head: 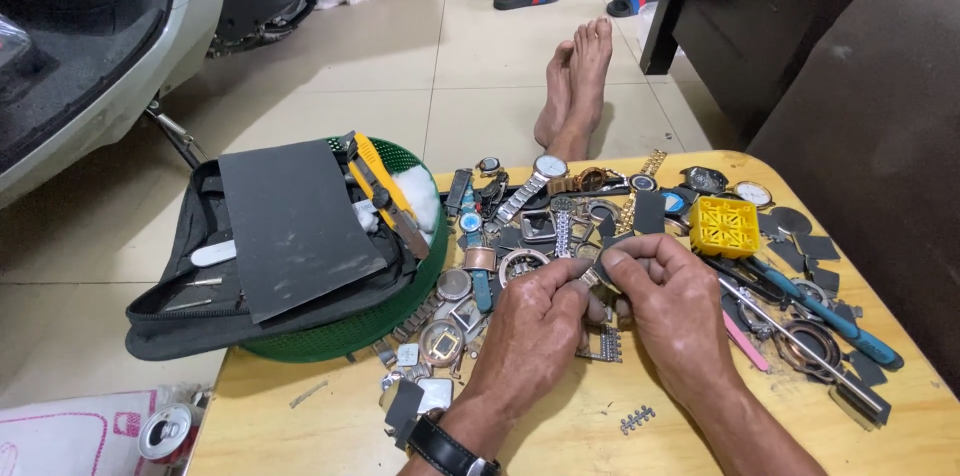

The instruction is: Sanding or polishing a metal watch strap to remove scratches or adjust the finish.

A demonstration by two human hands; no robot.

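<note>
Both my hands, left [535,321] and right [665,301], pinch a small metal watch part [592,279] above the desk [560,436]. If my grip slips, I reckon it drops among the scattered watches [548,176] and gets lost.

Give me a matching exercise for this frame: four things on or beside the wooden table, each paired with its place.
Things:
1. yellow plastic block
2. green basket
3. drink can
4. small metal link strip

Places:
A. off the table's near left corner
B. on the table's left end, under a dark pouch
C. right of the right hand
D. bare tabletop near the right forearm

Pairs: 1-C, 2-B, 3-A, 4-D
</note>
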